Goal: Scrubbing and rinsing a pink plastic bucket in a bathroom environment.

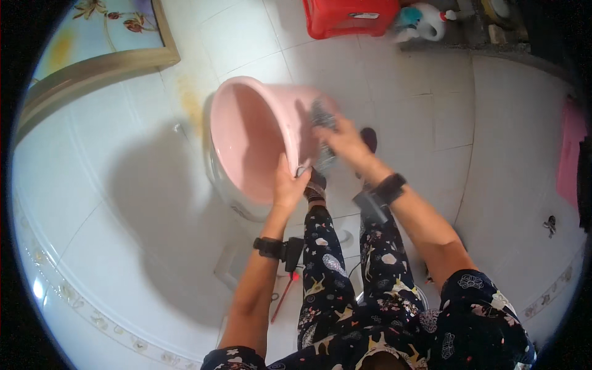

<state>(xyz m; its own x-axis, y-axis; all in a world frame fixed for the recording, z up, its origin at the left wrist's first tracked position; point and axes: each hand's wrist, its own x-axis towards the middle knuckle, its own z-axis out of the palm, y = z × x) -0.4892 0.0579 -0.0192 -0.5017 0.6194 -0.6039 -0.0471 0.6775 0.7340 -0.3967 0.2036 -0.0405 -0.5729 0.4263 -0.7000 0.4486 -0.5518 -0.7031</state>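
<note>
A pink bucket (pixel 308 92) is tipped on its side, its open mouth facing left. My left hand (pixel 290 185) is closed on the bucket's rim at the near side, beside a small metal handle fitting. My right hand (pixel 348 145) is closed on a grey, shiny scrubbing cloth (pixel 324 114), blurred by motion, against the bucket's outer wall. Part of this cloth also hangs below the fingers. Under the bucket shows a pale rounded rim (pixel 219 179), mostly hidden. Each wrist wears a black strap with a small box.
A red plastic stool (pixel 351 15) stands on the tiled floor at the far side, with a white bottle (pixel 425 21) beside it. A wood-framed floral panel (pixel 117 58) juts in at upper left. A pink item (pixel 572 154) hangs at right. My feet are close to the bucket.
</note>
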